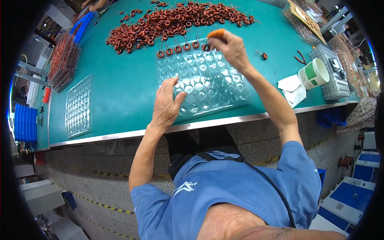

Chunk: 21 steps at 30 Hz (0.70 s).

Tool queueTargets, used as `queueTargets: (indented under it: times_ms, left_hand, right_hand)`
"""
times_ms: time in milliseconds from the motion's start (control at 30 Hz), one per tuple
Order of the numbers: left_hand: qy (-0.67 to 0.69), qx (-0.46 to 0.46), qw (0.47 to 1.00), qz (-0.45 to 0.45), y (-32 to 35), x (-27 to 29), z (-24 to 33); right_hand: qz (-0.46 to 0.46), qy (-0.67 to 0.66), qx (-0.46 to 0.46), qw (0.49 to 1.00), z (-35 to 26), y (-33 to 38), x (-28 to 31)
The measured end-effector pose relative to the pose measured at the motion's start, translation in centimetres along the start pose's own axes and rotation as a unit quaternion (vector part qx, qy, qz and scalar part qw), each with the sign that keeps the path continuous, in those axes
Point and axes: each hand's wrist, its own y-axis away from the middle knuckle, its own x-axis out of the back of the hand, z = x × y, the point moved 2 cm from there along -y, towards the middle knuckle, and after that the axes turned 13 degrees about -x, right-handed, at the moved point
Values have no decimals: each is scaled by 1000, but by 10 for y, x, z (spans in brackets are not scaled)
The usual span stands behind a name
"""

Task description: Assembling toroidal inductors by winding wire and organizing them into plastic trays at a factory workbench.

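L hand [167,103] lies flat, fingers spread, on the near-left part of the clear blister tray [218,90], R hand [229,47] pinches a copper coil [206,47] at tray's far edge, next in the filled row, coil heap [176,22] beyond, nearer R.

Green-white paper cup [314,73], white tissue [293,89], perhaps red-handled pliers [300,58].

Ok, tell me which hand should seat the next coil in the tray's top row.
Right. The right hand is already at the clear blister tray's top row, its fingers beside the last seated coil. The left hand lies flat on the tray's near edge, probably steadying it.
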Motion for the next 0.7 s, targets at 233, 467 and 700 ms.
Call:
queueTargets:
  times_ms: [233, 467, 700]
  left_hand:
    - [-62, -23, 998, -5, 24, -3, -12]
    - [-37, 17, 999, -13, 19, -5, -10]
    - [-44, 8, 999, 4, 18, -5, -12]
  right_hand:
    - [-103, 198, 31, 974, 70, -82, -12]
    - [1, 279, 99, 955, 71, -80, 33]
    - [-31, 545, -22, 838, 104, -26, 147]
